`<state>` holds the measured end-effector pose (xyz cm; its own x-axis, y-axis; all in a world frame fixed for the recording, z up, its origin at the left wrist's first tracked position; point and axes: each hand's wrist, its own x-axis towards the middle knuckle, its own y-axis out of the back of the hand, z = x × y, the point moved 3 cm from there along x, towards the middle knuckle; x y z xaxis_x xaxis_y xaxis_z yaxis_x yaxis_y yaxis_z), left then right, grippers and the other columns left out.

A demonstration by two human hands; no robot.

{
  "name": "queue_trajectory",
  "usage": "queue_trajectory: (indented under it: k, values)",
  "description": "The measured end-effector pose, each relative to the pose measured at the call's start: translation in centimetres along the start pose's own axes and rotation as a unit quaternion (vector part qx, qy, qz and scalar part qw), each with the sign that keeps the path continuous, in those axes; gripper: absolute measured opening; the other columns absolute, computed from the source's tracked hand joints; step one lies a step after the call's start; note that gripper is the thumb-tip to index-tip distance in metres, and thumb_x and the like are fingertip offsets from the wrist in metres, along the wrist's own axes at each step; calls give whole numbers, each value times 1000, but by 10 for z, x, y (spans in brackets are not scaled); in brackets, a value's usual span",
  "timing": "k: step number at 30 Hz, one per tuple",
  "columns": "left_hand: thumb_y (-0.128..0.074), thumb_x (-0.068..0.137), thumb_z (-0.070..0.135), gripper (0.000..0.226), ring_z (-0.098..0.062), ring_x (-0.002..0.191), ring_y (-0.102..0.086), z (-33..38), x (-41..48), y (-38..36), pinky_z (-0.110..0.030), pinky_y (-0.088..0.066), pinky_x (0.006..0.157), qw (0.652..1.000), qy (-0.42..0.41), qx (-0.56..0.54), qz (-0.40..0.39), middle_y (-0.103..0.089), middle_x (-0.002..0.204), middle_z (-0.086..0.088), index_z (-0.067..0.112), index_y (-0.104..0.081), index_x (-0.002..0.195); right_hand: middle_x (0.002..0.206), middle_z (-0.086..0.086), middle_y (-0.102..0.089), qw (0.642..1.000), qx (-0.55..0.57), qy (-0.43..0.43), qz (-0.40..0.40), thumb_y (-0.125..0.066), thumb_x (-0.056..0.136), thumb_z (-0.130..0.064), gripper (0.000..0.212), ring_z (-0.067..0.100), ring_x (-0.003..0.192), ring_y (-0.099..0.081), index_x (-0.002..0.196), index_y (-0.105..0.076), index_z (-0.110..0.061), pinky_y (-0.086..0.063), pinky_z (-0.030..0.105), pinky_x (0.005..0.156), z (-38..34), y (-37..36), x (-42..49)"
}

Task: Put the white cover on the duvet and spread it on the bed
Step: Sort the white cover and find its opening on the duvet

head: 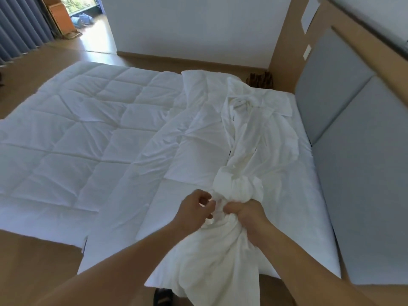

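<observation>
At the near edge of the bed (pixel 309 195), my right hand (pixel 247 217) is clenched tight on a gathered bunch of the white cover (pixel 240 151), and my left hand (pixel 195 209), just beside it, has its fingers curled to pinch a fold of the same bunch. The cover trails away from my fists in a twisted rope towards the far side, running close to the grey headboard (pixel 344 120) on the right. The quilted duvet (pixel 72 129) lies spread flat over the left of the bed, its stitched squares bare. As far as I can see, the cover holds nothing yet. The risk from here is the twist: if I feed the duvet into a roped-up cover, the corners could go to the wrong ends, or the filling could ball up inside. Finding the opening comes first.
</observation>
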<state>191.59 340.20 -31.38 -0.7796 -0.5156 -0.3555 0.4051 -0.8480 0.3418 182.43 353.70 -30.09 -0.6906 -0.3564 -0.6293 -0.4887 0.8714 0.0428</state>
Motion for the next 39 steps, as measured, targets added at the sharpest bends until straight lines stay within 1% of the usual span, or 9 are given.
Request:
queue_trajectory:
  k: [4, 13, 16, 19, 23, 26, 32, 36, 39]
  values:
    - [-67, 90, 22, 7, -8, 67, -63, -2, 10, -5, -26, -48, 65, 991, 54, 0, -122, -70, 76, 4, 19, -73, 89, 94, 10, -73, 999, -25, 25, 23, -74, 68, 2, 28, 27, 88, -69, 95, -71, -6, -57, 35, 73, 0, 2, -3]
    - [-54, 94, 14, 13, -8, 62, -63, 28, 39, -11, -11, -42, 46, 999, -17, 49, -1, -67, 89, -10, 2, -57, 89, 86, -5, -68, 973, -165, 99, 127, -80, 67, -14, 25, 19, 85, -66, 85, -65, -22, -57, 34, 75, 0, 20, -21]
    - [-55, 90, 13, 12, -17, 67, -66, 44, 45, -15, -26, -52, 60, 989, -89, 118, -30, -66, 82, -9, 3, -54, 83, 86, 0, -70, 970, -162, 99, 150, -80, 69, -10, 20, 20, 82, -67, 83, -68, -18, -55, 35, 73, 0, 27, -31]
    - [-69, 80, 15, 24, -15, 81, -65, 54, 41, -14, -33, -54, 68, 971, -156, 121, -135, -66, 89, -1, 10, -55, 98, 91, 6, -74, 981, -115, 66, 143, -81, 65, -6, 29, 24, 83, -70, 92, -73, -12, -59, 42, 77, -4, 39, -44]
    - [-85, 74, 31, 62, -4, 97, -67, 64, 21, -24, -19, -54, 73, 940, -155, 49, -300, -65, 110, 10, 22, -49, 123, 95, 7, -76, 990, -67, 35, 117, -79, 60, -5, 45, 26, 85, -73, 104, -73, -10, -61, 39, 73, -9, 53, -59]
    - [-77, 82, 38, 33, -7, 77, -63, 79, 25, -34, -14, -47, 61, 950, -158, 77, -259, -64, 88, 10, 19, -54, 95, 96, 7, -75, 989, -110, 5, 100, -79, 57, -7, 49, 27, 87, -73, 106, -71, -13, -61, 41, 76, -3, 49, -67]
    - [-63, 92, 27, 33, -17, 63, -44, 73, 34, -54, -30, -38, 60, 955, -156, 102, -231, -46, 68, -6, 12, -43, 70, 97, 7, -71, 984, -142, -13, 103, -77, 67, 1, 36, 24, 88, -69, 99, -67, -13, -59, 34, 70, 11, 34, -75]
    - [-66, 93, 30, 23, -17, 79, -66, 38, 23, -32, -30, -52, 72, 963, -83, -96, -236, -71, 88, -6, 14, -61, 108, 93, 9, -73, 988, -88, -20, 121, -76, 68, 3, 37, 26, 82, -71, 102, -68, -8, -57, 31, 60, 12, 40, -76]
    - [-78, 83, 28, 32, -5, 72, -60, 6, 6, -21, -16, -49, 67, 977, -100, -39, -182, -67, 88, 3, 19, -58, 106, 95, 12, -76, 992, -71, -27, 97, -76, 67, 2, 41, 31, 87, -73, 107, -70, -6, -61, 45, 78, 10, 39, -70]
